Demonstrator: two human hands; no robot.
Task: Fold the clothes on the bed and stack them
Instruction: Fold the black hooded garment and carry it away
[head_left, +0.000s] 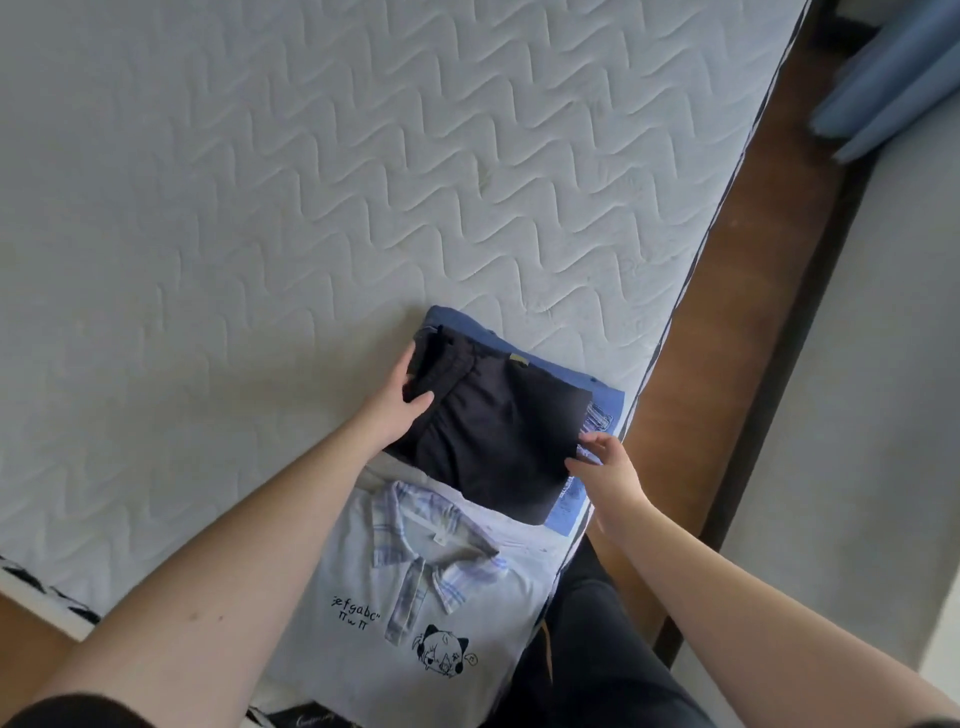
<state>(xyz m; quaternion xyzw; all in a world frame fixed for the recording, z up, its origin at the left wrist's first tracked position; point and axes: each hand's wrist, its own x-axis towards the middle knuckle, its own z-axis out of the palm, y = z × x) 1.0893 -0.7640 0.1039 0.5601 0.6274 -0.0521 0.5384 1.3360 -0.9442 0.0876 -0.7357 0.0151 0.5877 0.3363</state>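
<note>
Folded black garment (493, 441) lies on top of a folded blue garment (597, 400), the pair stacked near the right edge of the quilted white mattress (260, 208). Left hand (402, 400) grips the black garment's left edge, thumb on top and fingers curled at the side; right hand (605, 467) is relaxed and spread, fingertips touching its right edge. A pale collared shirt (415, 587) with a cartoon print lies flat just nearer, its top edge under the stack.
</note>
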